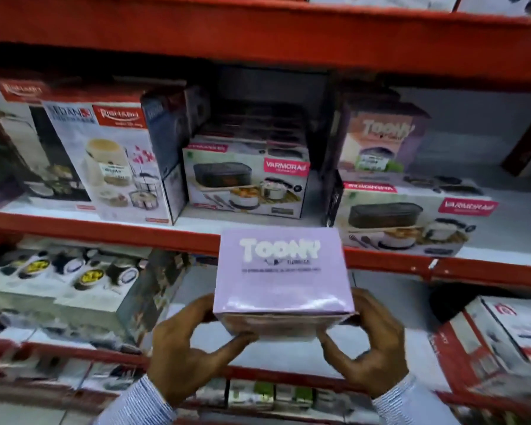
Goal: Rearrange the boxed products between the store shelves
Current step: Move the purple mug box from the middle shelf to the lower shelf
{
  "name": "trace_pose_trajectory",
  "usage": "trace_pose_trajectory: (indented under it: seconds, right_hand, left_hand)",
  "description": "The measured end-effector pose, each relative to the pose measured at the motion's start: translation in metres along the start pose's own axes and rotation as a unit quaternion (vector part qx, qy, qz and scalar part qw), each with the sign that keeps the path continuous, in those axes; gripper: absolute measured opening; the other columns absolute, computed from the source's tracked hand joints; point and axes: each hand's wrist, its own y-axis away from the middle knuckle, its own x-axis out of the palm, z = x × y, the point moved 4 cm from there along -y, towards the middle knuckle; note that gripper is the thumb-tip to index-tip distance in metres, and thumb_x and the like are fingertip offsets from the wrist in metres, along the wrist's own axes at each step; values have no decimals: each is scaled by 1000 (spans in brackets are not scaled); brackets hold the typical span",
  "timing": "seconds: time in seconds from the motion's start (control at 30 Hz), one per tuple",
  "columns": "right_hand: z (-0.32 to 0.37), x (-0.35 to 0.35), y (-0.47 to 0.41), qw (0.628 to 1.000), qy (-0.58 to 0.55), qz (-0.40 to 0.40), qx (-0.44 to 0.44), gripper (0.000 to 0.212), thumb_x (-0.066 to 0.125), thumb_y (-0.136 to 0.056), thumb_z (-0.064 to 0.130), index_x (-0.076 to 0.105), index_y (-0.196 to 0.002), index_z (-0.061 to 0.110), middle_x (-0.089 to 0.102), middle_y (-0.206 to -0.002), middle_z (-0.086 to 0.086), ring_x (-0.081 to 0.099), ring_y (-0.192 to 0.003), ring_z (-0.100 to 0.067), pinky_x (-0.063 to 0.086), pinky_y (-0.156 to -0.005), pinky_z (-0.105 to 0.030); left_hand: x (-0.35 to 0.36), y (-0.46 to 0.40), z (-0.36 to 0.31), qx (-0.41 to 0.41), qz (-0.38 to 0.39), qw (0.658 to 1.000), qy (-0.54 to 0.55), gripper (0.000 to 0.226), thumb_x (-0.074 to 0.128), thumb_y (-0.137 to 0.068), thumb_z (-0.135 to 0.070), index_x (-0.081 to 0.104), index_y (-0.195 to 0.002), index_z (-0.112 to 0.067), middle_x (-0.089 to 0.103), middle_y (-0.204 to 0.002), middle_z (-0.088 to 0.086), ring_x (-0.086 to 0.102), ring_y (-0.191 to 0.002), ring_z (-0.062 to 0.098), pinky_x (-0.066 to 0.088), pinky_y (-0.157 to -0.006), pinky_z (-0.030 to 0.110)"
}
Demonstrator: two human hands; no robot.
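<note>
Item in hand: one lilac box (282, 271), top face printed "TOONY" in white, held in the air in front of the red edge of the middle shelf (105, 233), clear of every shelf surface and tipped a little toward the camera. Left hand (184, 348): fingers closed around the box's lower left corner, thumb pressed up under its near bottom edge. Right hand (371, 345): mirrors this at the lower right corner, fingers wrapped on the side, thumb under the near edge; both grips are firm on the box and hold nothing else. Each wrist shows a striped sleeve cuff (138, 403). Middle shelf, left to right: a tall box marked "Rishabh" (111, 161) showing a cream-coloured food container, with a similar box behind it at far left; a dark box (169, 130) leaning against it; a lunch-set box marked "Varmora" (246, 182), standing back from the shelf edge with dark packs stacked behind and above; a wider Varmora box (411, 219) at the right, set near the front edge. On top of that wider box stands a second lilac Toony box (383, 139), upright, its printed front facing out. Lower shelf: a flat box of round containers (59, 280) at left, a bare white stretch directly below the held box, and red-and-white boxes (503, 335) at right. Top shelf (258, 29): red front edge only, with box bottoms barely visible above. Print on the smaller labels is too blurred to read.
</note>
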Motion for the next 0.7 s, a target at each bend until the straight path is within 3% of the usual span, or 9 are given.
trace_pose_trajectory:
  seconds: [0.07, 0.13, 0.23, 0.37, 0.47, 0.53, 0.6, 0.7]
  right_hand:
    - [-30, 13, 25, 997, -39, 41, 58, 51, 81, -64, 5, 66, -112, 16, 67, -110, 9, 68, -99, -7, 58, -74, -16]
    - [-60, 28, 46, 988, -55, 76, 124, 53, 80, -69, 6, 64, -117, 21, 65, -113, 11, 68, -101, -13, 62, -75, -24]
    - [-98, 50, 65, 969, -51, 102, 218, 47, 77, -77, 12, 61, -118, 29, 66, -116, 4, 66, -106, -10, 63, -79, -31]
    - [-132, 74, 75, 945, -45, 119, 301, 49, 73, -82, 8, 52, -112, 42, 63, -116, 1, 65, -102, 4, 59, -78, -16]
    - [-146, 83, 83, 931, -49, 127, 338, 44, 71, -84, 8, 52, -115, 33, 62, -120, -4, 63, -103, 8, 55, -75, -10]
    - [-149, 85, 88, 928, -53, 130, 344, 46, 70, -84, 5, 52, -113, 36, 63, -117, -1, 62, -103, 11, 55, -75, -10]
    - [-150, 82, 93, 926, -56, 133, 348, 52, 69, -83, 3, 52, -110, 43, 64, -118, 3, 65, -109, -2, 57, -79, -13]
    - [-143, 65, 92, 937, -45, 109, 329, 52, 67, -83, 3, 55, -117, 40, 64, -124, 6, 62, -115, -3, 57, -94, -26]
  left_hand:
    - [20, 19, 26, -76, 51, 996, 20, 53, 71, -71, -65, 70, -105, -25, 64, -98, -47, 65, -88, -19, 55, -74, 8]
    - [44, 33, 52, -148, 98, 984, 24, 53, 75, -68, -62, 66, -111, -33, 66, -92, -45, 67, -86, -17, 55, -73, 7]
    - [80, 44, 88, -217, 151, 964, 10, 51, 85, -70, -37, 53, -109, -44, 67, -90, -33, 64, -81, -22, 53, -72, 2]
    - [121, 49, 127, -277, 195, 941, -1, 46, 82, -77, -14, 55, -115, -14, 71, -96, -2, 66, -73, -11, 48, -65, -1]
    - [131, 53, 137, -297, 205, 932, -14, 46, 78, -80, -8, 49, -114, -18, 68, -92, -5, 65, -76, -3, 49, -65, 0]
    - [132, 59, 142, -312, 213, 926, -17, 48, 76, -81, -6, 49, -118, -19, 68, -98, -6, 71, -85, 13, 56, -76, 11]
    - [129, 66, 145, -324, 226, 918, -26, 56, 72, -83, -6, 49, -133, -14, 70, -117, 4, 69, -108, 25, 58, -94, 31]
    - [113, 65, 134, -349, 197, 915, -46, 65, 56, -86, 5, 42, -147, -14, 63, -136, 13, 60, -127, 29, 51, -103, 33]
